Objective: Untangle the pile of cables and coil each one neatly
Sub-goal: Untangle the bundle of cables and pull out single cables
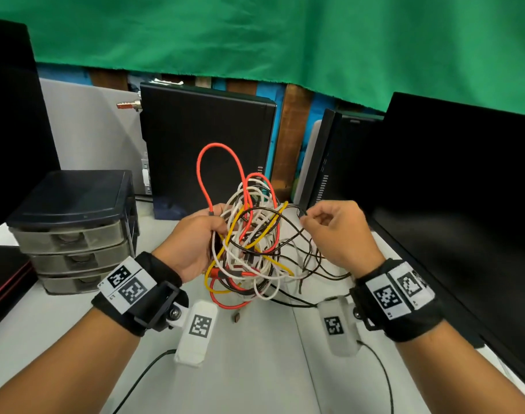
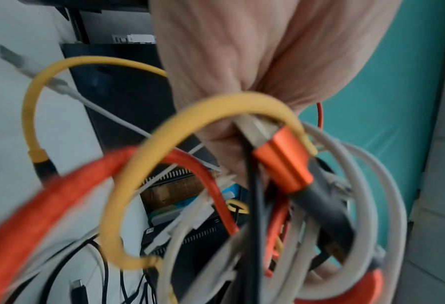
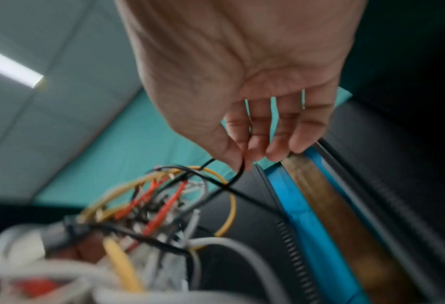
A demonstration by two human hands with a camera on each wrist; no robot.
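Black monitor (image 1: 464,186) and drawer unit (image 1: 73,231) flank the cable tangle (image 1: 249,249).

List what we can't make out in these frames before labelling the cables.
- Left hand fingers: hidden behind the cable tangle in the head view; which strands it grips is unclear.
- Black cable path into the tangle: lost to blur in the right wrist view.
- Near cables in the left wrist view: blurred, and cut off by the bottom edge.
- Drawer unit contents: too dim behind the fronts in the head view.
- Cable count: strands overlap, so no.

Cable tangle (image 3: 143,226) blurred, strands indistinguishable
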